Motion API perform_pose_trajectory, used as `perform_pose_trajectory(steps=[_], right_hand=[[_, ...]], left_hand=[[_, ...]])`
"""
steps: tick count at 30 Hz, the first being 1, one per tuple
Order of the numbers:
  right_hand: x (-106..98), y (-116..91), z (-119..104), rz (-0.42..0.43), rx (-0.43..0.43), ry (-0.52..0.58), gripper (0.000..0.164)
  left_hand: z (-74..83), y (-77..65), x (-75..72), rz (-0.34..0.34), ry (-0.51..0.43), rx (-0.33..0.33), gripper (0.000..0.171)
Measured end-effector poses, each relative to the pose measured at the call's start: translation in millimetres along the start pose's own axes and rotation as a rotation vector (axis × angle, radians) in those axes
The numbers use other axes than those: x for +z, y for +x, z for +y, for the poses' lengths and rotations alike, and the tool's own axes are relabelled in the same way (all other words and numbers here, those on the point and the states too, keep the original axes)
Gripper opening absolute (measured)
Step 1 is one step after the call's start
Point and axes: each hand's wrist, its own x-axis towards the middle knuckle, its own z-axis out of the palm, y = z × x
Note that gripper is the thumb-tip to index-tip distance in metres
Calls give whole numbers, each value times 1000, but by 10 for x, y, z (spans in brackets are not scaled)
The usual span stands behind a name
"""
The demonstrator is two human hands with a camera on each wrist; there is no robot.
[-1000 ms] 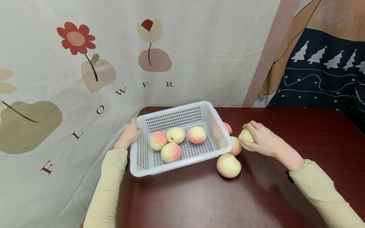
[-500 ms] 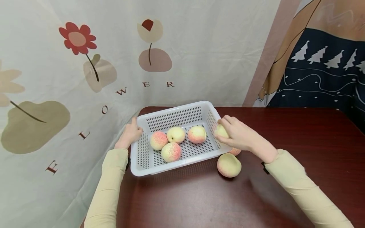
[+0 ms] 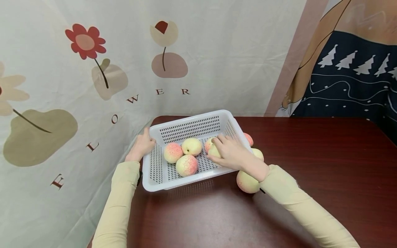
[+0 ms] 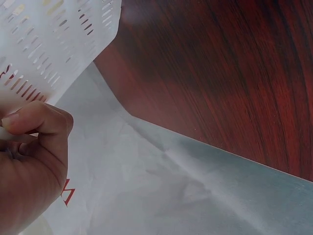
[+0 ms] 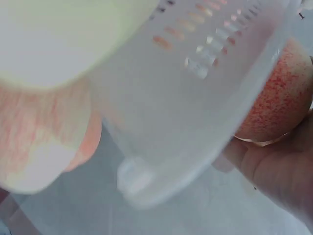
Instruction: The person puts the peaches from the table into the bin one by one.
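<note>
A white perforated plastic basket (image 3: pixel 195 177) stands on the table, tilted slightly in the head view, with several peaches inside. My left hand (image 3: pixel 142 146) grips its left rim; in the left wrist view the thumb and fingers (image 4: pixel 36 117) curl over that edge. Over the basket's right part, my right hand (image 3: pixel 231 153) holds a pale yellow peach (image 3: pixel 214 151), partly covering another peach behind it. In the right wrist view the held peach (image 5: pixel 279 98) looks speckled red, with the hand beneath it. At the basket's left lie a pinkish peach (image 3: pixel 173 153) and a red-speckled peach (image 3: pixel 186 165).
Outside the basket's right side, a yellow peach (image 3: pixel 247 182) rests on the dark red table (image 3: pixel 192 220), partly behind the right wrist. Another peach (image 3: pixel 258 154) and a reddish one (image 3: pixel 248 139) sit farther back. A printed curtain (image 3: pixel 217 62) hangs behind the table.
My right hand has carried the peach leftward from the table beside the basket, over the right rim and into the basket's space. The left hand stays on the rim.
</note>
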Motion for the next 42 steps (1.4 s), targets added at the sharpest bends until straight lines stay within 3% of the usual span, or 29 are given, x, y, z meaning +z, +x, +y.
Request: perform_pose_trajectory(steps=[6, 19, 32, 42], right_hand=[[135, 62, -102, -66, 79, 25, 43], [307, 193, -266, -212, 123, -3, 55], [337, 205, -300, -210, 117, 6, 49], [283, 224, -288, -294, 177, 44, 59]], left_hand=[[9, 2, 0, -6, -8, 0, 65], [-4, -7, -7, -11, -27, 1, 65], [5, -3, -10, 3, -8, 11, 65], [29, -31, -4, 1, -25, -10, 63]])
